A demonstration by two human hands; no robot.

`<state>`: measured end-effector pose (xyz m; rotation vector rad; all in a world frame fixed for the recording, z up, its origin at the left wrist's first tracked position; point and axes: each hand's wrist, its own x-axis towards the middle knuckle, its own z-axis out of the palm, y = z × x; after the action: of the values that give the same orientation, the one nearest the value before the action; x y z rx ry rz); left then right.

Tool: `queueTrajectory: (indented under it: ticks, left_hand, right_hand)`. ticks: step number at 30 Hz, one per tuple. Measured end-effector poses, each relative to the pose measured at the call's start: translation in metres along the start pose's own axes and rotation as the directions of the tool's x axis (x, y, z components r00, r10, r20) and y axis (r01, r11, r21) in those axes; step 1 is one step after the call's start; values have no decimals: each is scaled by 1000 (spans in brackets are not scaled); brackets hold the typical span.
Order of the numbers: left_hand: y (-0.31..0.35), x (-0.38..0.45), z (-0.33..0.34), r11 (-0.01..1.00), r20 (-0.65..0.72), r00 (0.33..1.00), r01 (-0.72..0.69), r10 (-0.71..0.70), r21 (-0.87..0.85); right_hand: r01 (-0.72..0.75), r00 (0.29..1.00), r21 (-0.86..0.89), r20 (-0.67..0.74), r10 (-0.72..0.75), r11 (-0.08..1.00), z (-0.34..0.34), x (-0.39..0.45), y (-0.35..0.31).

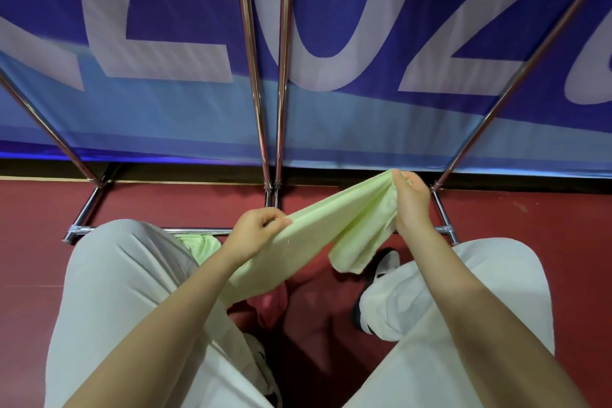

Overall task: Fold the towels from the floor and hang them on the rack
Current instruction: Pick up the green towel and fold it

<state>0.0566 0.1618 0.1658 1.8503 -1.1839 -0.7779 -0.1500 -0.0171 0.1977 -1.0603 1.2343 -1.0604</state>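
Where knees crowd in, pink towel (pixel 268 306) half hidden under green towel (pixel 318 228)

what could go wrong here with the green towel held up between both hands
1. The left hand and right hand grip the green towel at bunched spots, not clean corners, so the fold may come out crooked.
2. A loose flap hangs low over the shoe and could drag on the red floor.
3. The pink towel lies between the feet and may get stepped on.
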Motion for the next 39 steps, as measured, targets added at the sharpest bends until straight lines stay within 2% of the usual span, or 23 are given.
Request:
queueTrajectory:
  ticks: [4, 6, 12, 17, 20, 22, 25, 27, 31, 36, 39]
  left_hand:
    - [-2, 0, -4, 1000, -78, 997, -21, 20, -16]
    - [-2, -1, -5, 999, -136, 990, -49, 48, -9]
    - [14, -8, -14, 990, -338, 938, -116, 80, -85]
    - [31, -12, -13, 974, -334, 935, -175, 119, -145]
    - [39, -12, -8, 969, -294, 939, -221, 180, -113]
    - [43, -13, -6, 962, -277, 934, -258, 226, -88]
    - [47, -13, -5, 952, -275, 926, -292, 259, -88]
    - [49, -13, -5, 955, -280, 927, -283, 250, -86]
    - [43, -11, -10, 972, -313, 930, -224, 193, -66]
    - [30, -7, -6, 992, -131, 983, -128, 129, 16]
    - [23, -5, -6, 996, -129, 988, -89, 89, 5]
  right_hand:
    - [25, 988, -3, -155, -25, 1000, -14, 4, -2]
    - [40, 986, -67, -161, -51, 997, -18, 4, -4]
    - [144, 985, -390, 146, -93, 909, -5, -16, 1]
    - [236, 929, -307, 351, -120, 922, 18, -46, 4]
    - [333, 825, -291, 551, -128, 897, 31, -60, 5]
    - [349, 758, -265, 644, -105, 899, 42, -68, 10]
    - [318, 710, -246, 702, -58, 916, 58, -77, 19]
    - [346, 688, -236, 722, -74, 908, 63, -77, 22]
    - [371, 723, -219, 678, -133, 902, 66, -71, 17]
    - [397, 798, -266, 572, -188, 879, 64, -57, 12]
    - [364, 854, -319, 488, -177, 875, 60, -46, 9]
